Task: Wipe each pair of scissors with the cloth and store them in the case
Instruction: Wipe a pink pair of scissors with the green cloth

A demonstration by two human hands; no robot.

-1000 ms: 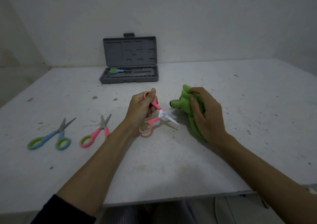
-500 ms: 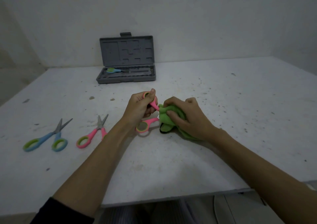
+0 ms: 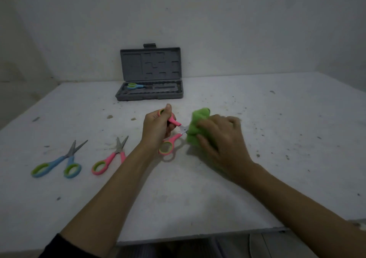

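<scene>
Left hand (image 3: 156, 127) grips pink scissors (image 3: 172, 135); right hand (image 3: 219, 139) holds green cloth (image 3: 196, 127) over the blades above the table (image 3: 277, 158)

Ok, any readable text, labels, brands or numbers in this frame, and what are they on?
None can be read.
Grey case: moulded recesses in the lid only, no lettering visible.
Scissors on the table, in the case and in the left hand: no markings legible.
Green cloth: plain.

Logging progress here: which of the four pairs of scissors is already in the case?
The blue-handled scissors lying in the open grey case. The other blue pair and a pink pair lie on the table; the left hand holds another pink pair.
</scene>
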